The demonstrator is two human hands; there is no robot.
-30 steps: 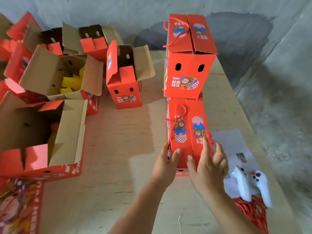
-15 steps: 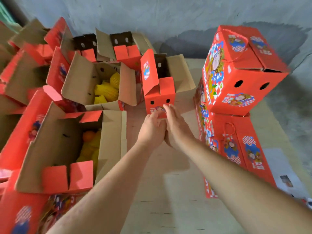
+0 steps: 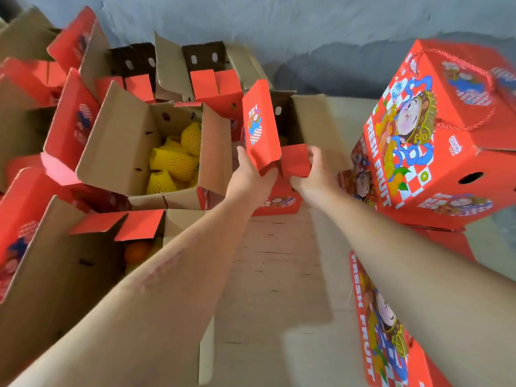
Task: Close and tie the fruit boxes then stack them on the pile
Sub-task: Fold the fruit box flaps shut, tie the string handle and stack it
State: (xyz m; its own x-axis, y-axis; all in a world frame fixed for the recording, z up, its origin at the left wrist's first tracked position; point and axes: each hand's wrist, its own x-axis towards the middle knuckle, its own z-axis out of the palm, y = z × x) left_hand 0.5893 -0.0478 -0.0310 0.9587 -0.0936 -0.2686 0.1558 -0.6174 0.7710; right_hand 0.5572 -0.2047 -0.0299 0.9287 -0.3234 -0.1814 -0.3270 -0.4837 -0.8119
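Reaching forward across the tabletop (image 3: 273, 275), both arms extend toward an open fruit box (image 3: 282, 152) standing just above frame centre, at about 12 o'clock from the person.

Head view, hands: the left hand (image 3: 251, 177) grips the lower edge of the box's tall red side flap (image 3: 261, 127), fingers curled up behind it. The right hand (image 3: 314, 174) holds the short red front flap (image 3: 296, 160), thumb over the top and fingers wrapped round its right edge. Both flaps stand raised; the brown flap on the box's right leans outward. The box is unclosed and untied.

Head view, pile: at 3 o'clock sits the pile of closed boxes (image 3: 435, 141), the top one tilted in this wide-angle view, with a red cord (image 3: 485, 107) looped across its lid. Lower boxes of the pile show beneath it, running down to 5 o'clock. The open box stands near the pile; whether they touch cannot be told.

Head view, remainder: at 9 to 10 o'clock an open box (image 3: 156, 152) holds fruit in yellow foam netting (image 3: 178, 160). At 8 o'clock another open box (image 3: 83, 261) shows an orange (image 3: 138, 251) under its red flaps. Further open boxes crowd the 10 to 12 o'clock area against a grey wall (image 3: 307, 29).
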